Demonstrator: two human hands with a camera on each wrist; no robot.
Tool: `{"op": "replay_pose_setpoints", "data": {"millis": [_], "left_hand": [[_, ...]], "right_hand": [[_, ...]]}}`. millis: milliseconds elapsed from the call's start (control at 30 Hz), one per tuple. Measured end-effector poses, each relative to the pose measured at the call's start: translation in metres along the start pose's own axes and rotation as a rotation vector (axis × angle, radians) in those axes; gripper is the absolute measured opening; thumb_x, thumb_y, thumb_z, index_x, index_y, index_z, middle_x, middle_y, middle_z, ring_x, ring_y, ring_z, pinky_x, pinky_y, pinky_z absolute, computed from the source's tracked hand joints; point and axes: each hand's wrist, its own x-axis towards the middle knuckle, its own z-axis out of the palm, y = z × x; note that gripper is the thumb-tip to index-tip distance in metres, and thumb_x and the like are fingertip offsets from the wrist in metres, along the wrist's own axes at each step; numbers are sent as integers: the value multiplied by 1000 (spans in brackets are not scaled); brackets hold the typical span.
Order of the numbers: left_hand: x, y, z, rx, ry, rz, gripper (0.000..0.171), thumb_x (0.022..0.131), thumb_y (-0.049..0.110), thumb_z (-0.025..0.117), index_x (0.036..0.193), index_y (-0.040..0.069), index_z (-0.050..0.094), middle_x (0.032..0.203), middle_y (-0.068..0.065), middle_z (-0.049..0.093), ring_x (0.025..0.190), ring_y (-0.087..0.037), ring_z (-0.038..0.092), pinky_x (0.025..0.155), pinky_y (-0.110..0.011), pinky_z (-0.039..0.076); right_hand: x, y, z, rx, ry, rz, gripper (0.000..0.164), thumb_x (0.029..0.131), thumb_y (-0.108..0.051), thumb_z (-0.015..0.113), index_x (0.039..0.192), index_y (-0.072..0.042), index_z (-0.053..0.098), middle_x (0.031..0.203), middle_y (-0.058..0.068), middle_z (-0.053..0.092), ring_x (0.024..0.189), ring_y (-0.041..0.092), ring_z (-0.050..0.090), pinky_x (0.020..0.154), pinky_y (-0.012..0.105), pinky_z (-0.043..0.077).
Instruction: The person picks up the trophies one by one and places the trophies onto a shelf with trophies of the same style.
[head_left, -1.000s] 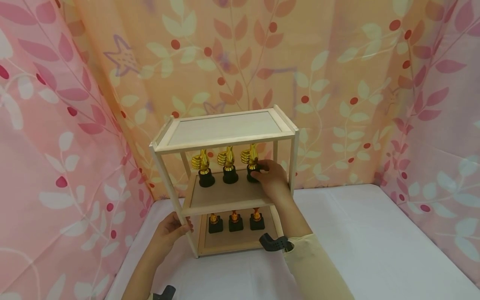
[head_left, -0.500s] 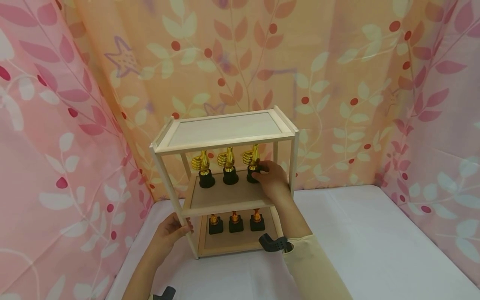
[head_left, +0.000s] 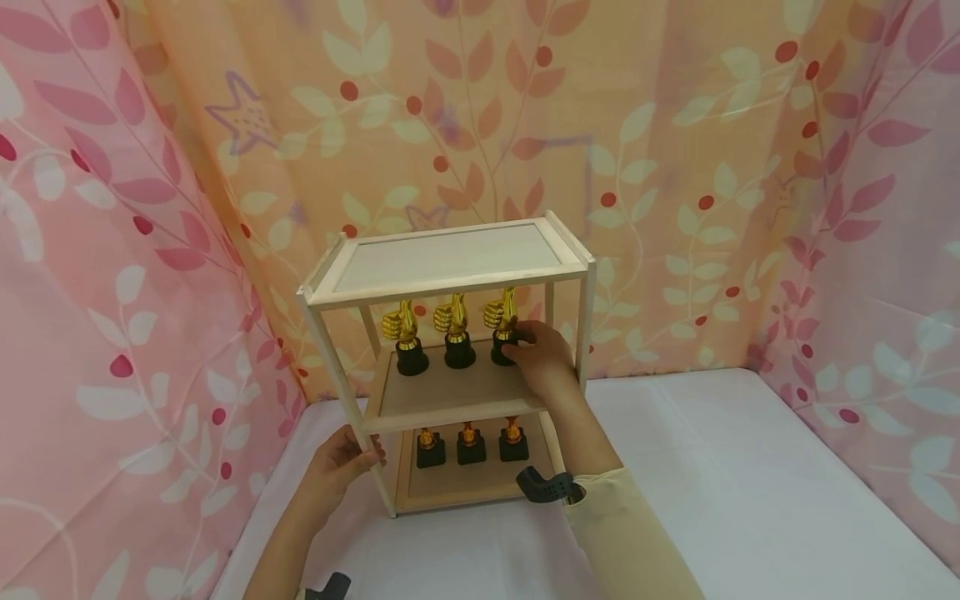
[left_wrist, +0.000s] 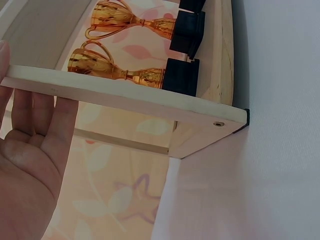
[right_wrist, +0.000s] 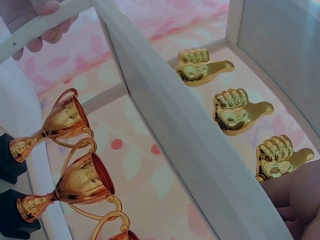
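A three-tier wooden shelf (head_left: 450, 414) stands on a white-covered surface. Its middle board carries three gold thumbs-up trophies with black round bases: a left one (head_left: 408, 333), a middle one (head_left: 458, 333) and a right one (head_left: 501, 317). My right hand (head_left: 547, 358) pinches the right trophy's base between thumb and fingers; the middle board hides that base in the right wrist view. My left hand (head_left: 341, 467) grips the shelf's front left post (left_wrist: 125, 95), fingers curled behind it. On the bottom board stand three gold cup trophies (right_wrist: 85, 180) with square black bases.
The shelf's top board (head_left: 450, 257) roofs closely over the thumbs-up trophies. Front posts bound the opening, the right post (head_left: 587, 325) beside my right wrist. Patterned curtains (head_left: 675, 167) enclose the back and both sides. White cloth (head_left: 712, 467) spreads to the right.
The right thumbs-up trophy has shifted very slightly in my right hand's pinch. My left hand keeps its place on the post, and the shelf stands where it was.
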Motion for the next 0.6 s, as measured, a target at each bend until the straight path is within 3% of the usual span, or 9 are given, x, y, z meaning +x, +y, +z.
{"op": "replay_pose_setpoints", "data": {"millis": [267, 600], "left_hand": [[2, -2, -1, -12, 2, 10, 27, 101, 8, 64, 121, -7, 52, 105, -10, 67, 98, -18, 71, 92, -28, 57], [1, -4, 0, -31, -12, 17, 35, 101, 7, 62, 124, -14, 46, 105, -7, 66, 98, -17, 70, 93, -29, 57]], "right_hand": [[1, 1, 1, 22, 6, -28, 46, 95, -18, 73, 138, -8, 59, 139, 15, 61, 131, 35, 57, 106, 50, 49], [-1, 7, 2, 83, 62, -136, 41, 98, -22, 70, 137, -12, 60, 136, 7, 60, 129, 32, 52, 103, 49, 48]]}}
